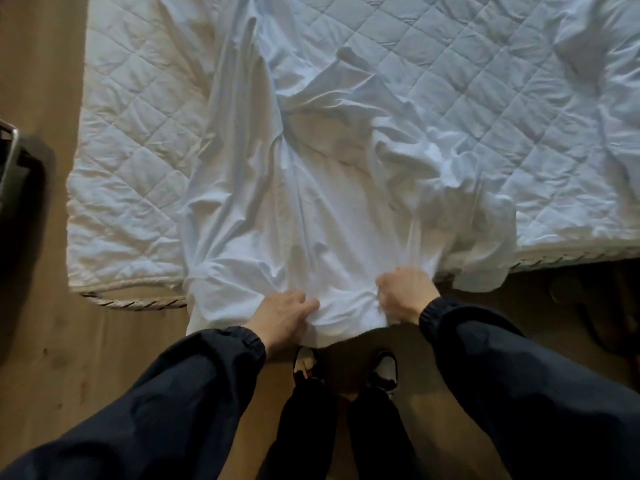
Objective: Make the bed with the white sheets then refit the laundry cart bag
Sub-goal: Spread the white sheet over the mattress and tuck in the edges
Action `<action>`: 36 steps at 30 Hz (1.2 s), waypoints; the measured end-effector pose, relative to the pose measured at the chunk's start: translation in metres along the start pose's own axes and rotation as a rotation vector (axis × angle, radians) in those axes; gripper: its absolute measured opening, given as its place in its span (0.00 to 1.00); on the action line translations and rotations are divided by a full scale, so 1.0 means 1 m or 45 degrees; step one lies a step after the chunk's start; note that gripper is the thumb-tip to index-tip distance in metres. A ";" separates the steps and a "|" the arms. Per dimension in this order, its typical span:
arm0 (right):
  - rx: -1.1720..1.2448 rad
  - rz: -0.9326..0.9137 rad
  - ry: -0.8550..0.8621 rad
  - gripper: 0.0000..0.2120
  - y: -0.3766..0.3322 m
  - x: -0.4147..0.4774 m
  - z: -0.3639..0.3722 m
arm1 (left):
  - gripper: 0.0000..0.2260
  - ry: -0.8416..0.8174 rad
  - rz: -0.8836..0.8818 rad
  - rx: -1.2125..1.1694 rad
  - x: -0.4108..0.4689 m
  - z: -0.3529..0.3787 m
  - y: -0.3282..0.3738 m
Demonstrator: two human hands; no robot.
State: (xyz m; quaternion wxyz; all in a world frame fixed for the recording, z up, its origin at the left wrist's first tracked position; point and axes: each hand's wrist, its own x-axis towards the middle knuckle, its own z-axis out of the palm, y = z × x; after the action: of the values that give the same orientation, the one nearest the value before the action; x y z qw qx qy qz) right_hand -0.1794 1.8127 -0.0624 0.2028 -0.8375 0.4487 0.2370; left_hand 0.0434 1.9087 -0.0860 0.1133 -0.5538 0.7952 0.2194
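A crumpled white sheet [311, 202] lies bunched across the middle of the bed and hangs over its near edge. Under it shows the quilted white mattress pad [131, 140], bare at the left and right. My left hand [282, 317] grips the sheet's hanging edge with curled fingers. My right hand [405, 294] clutches a fold of the same edge a little to the right, at the mattress edge. Both arms wear dark sleeves. The laundry cart bag is not in view.
I stand at the bed's near edge on a wooden floor [69, 358], my shoes [384, 368] just below the sheet. A dark metal-framed object [10, 157] stands at the left edge. Dark shapes [588, 306] lie on the floor at the right under the bed edge.
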 end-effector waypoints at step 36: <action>0.251 -0.537 -0.363 0.14 -0.243 0.065 0.005 | 0.12 0.898 -1.374 -1.493 -0.099 -0.048 -0.165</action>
State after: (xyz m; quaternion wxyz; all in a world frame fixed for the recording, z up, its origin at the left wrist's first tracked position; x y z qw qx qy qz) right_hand 0.0571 1.8981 -0.0729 0.3895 -0.8468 0.2520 0.2602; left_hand 0.2361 1.9199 -0.0386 -0.3546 -0.8596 0.1714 0.3254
